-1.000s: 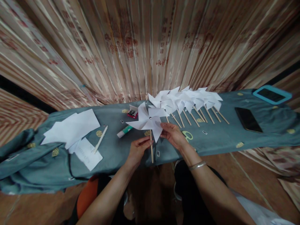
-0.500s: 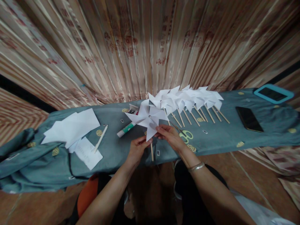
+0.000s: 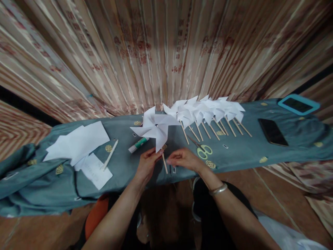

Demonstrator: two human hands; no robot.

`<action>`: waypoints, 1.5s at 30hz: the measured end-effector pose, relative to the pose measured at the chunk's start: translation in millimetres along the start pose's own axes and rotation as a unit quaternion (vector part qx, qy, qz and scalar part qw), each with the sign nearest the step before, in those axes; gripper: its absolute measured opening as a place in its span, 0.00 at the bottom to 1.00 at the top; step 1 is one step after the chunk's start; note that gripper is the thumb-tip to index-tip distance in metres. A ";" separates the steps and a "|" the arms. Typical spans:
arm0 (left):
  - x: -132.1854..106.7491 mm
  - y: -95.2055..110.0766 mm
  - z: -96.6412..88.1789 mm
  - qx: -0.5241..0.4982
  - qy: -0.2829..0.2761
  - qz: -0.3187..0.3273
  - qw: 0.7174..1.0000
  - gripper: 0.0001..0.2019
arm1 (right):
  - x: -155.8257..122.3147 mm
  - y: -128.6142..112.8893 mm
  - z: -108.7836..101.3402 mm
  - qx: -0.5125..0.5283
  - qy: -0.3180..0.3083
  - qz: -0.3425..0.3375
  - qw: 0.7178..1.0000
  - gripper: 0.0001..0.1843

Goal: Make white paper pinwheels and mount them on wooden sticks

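Observation:
A white paper pinwheel (image 3: 162, 129) on a thin wooden stick is held up over the cloth. My left hand (image 3: 147, 166) is closed, pinching the stick just below the blades. Close to the lower part of that stick is my right hand (image 3: 184, 159), its fingers loosely bent and holding nothing; the tips are beside the stick. Behind the blades, a green and white glue stick (image 3: 138, 144) lies on the cloth. Scissors with light green handles (image 3: 204, 151) rest to the right of my right hand.
Several finished white pinwheels (image 3: 203, 110) lie in an overlapping row at the back. Left are white paper sheets (image 3: 85, 139), a written note (image 3: 96, 172) and a white pen (image 3: 111, 155). A black phone (image 3: 272, 132) and blue-framed tablet (image 3: 298, 104) lie right on the grey-green cloth (image 3: 244, 152).
My right hand has let go of the pinwheel's blade and moved down beside the stick. The pinwheel has shifted left and turned a little, still in my left hand.

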State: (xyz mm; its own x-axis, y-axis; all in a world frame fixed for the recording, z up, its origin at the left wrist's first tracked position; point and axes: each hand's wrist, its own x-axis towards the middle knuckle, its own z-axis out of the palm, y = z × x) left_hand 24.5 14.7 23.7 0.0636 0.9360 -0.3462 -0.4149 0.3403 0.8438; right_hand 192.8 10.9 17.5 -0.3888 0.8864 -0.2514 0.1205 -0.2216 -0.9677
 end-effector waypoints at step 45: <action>-8.0 -19.6 5.4 0.141 -0.037 -0.012 0.989 0.15 | -8.4 -24.4 -82.0 0.141 0.426 -0.217 0.867 0.17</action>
State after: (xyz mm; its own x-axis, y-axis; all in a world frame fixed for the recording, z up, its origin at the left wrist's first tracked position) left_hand 37.0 1.1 12.1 0.1420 0.9275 -0.3458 -0.1424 0.3648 0.9201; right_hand 268.0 42.1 45.0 0.4881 0.8634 0.1274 -0.1428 0.2230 -0.9643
